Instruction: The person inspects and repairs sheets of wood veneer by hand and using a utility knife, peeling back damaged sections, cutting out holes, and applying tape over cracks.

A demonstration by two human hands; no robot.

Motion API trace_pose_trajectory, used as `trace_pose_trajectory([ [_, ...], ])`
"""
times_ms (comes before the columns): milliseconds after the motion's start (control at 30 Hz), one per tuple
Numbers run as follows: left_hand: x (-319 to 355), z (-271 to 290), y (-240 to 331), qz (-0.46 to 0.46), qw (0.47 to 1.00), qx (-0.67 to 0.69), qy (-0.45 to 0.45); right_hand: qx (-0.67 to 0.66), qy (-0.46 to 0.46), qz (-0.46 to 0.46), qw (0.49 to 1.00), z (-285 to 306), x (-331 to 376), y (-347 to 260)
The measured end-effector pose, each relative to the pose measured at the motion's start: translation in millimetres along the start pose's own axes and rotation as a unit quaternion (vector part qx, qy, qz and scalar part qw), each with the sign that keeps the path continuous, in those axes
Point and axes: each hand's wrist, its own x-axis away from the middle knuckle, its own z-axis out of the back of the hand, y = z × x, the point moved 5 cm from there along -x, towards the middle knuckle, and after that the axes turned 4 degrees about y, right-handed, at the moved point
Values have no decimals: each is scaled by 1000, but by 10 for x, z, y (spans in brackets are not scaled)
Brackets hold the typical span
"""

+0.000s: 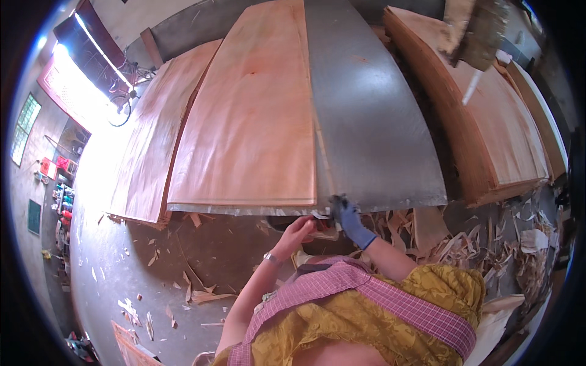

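Note:
My left hand, bare and with a watch at the wrist, is just below the near edge of a grey metal-topped table. Its fingers are pinched together; what they hold, if anything, is too small to name. Close beside it, my right hand wears a blue glove with dark fingers, curled at the table's edge. I cannot make out what is in that hand. A thin wood veneer sheet lies on the table's left part, its near edge almost level with the table's edge. A narrow veneer strip runs along its right side.
A stack of veneer stands to the left, and a thicker stack to the right. Veneer scraps heap on the floor at right; others lie scattered at left. A blurred brown object hangs at the upper right.

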Motion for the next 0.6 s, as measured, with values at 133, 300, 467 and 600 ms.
trace_pose_trajectory([
  [133,-275,684,85,121,970,200,67,237,1,168,957,-953,-305,-911],
  [300,-353,1746,132,158,971,-10,177,462,60,74,882,-1440,-1039,-1174],
  [467,-200,2639,162,79,952,-139,260,433,12,11,901,-1746,-1191,-784],
  [600,-143,3002,144,26,951,-134,278,382,-27,-44,923,-1889,-1246,-1076],
])
